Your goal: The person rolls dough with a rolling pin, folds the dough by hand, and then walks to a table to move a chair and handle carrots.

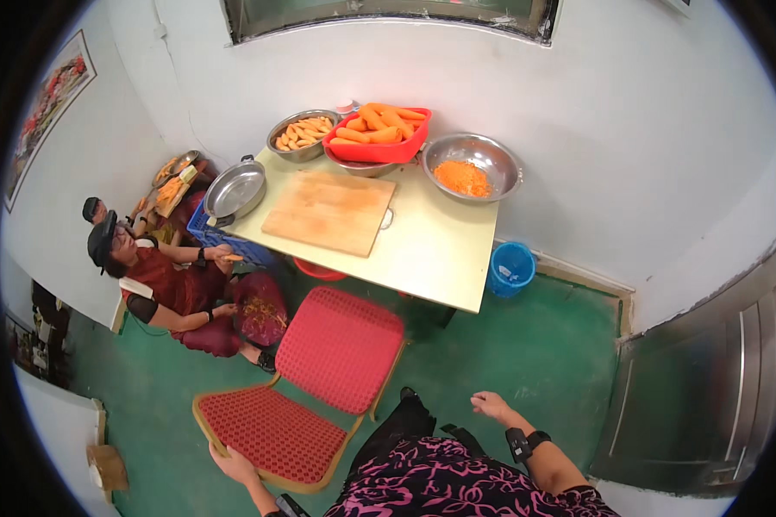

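My left hand (234,464) grips the gold frame at the backrest edge of a red padded chair (339,349), at the lower left. Over the floor at the lower right is my right hand (491,406), fingers curled, touching nothing. On the pale yellow table (440,258) beyond the chair lies a wooden cutting board (330,210). Behind it, a red plastic basket (388,152) holds whole carrots (385,123). A steel bowl (504,161) at the right holds shredded carrot (462,178); another bowl (304,152) holds peeled carrot-like roots. An empty steel pan (235,189) stands at the left corner.
A seated person (174,284) holds a root beside a red bag (258,310) of peelings, left of the chair; another person sits behind. A blue crate (233,245) stands by the table's left side, a blue bin (512,268) by its right. A metal door (685,394) is at the right.
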